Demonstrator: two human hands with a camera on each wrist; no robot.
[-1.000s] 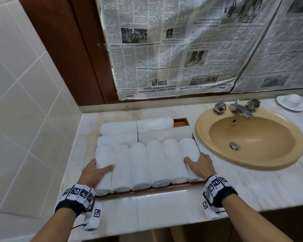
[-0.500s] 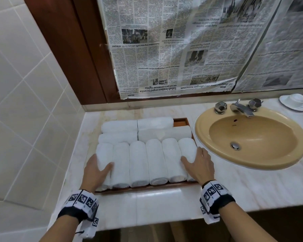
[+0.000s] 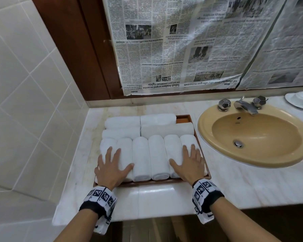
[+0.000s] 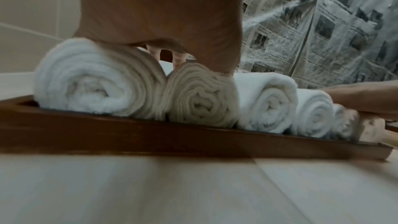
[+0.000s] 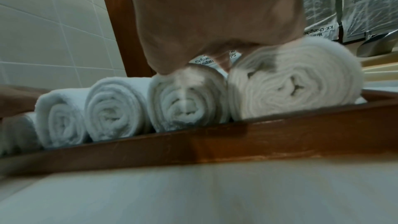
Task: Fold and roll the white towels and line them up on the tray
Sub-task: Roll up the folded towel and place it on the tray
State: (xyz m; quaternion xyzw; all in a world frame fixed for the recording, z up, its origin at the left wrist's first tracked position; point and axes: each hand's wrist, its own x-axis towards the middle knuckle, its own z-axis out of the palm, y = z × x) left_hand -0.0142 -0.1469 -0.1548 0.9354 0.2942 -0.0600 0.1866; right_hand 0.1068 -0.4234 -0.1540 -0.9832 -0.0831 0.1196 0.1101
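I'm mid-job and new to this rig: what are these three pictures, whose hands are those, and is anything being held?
No robot here: a person wears three cameras. The head view looks down at the counter; each wrist view looks along one hand from just above the counter. The left hand and right hand lie flat, fingers straight, on the outer rolls of a front row of six towels in a wooden tray. Four more rolls lie crosswise behind. Nothing is gripped; the hands only press. A sink sits to the right, newspaper covers the wall above.
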